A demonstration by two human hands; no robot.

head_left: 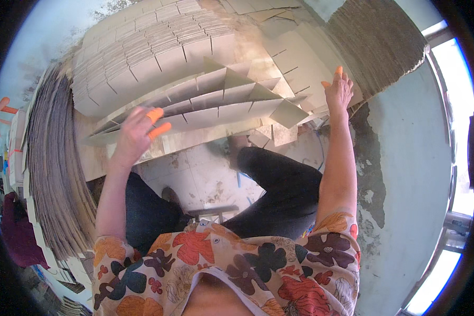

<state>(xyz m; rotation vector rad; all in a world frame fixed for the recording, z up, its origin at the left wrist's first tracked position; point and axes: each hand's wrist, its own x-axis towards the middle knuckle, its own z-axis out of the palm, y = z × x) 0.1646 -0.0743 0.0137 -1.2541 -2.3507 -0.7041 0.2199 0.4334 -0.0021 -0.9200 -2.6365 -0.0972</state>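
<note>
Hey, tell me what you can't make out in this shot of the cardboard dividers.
- Left hand, head view: motion-blurred; whether its fingers touch the slotted divider grid is unclear.
- Right hand, head view: seen from the back; its palm hides any contact with the flat slotted sheets.
- Cardboard stack at left, head view: bent by the fisheye rim and cut off by the dark edge.
- Stool, head view: mostly hidden between the legs.
</note>
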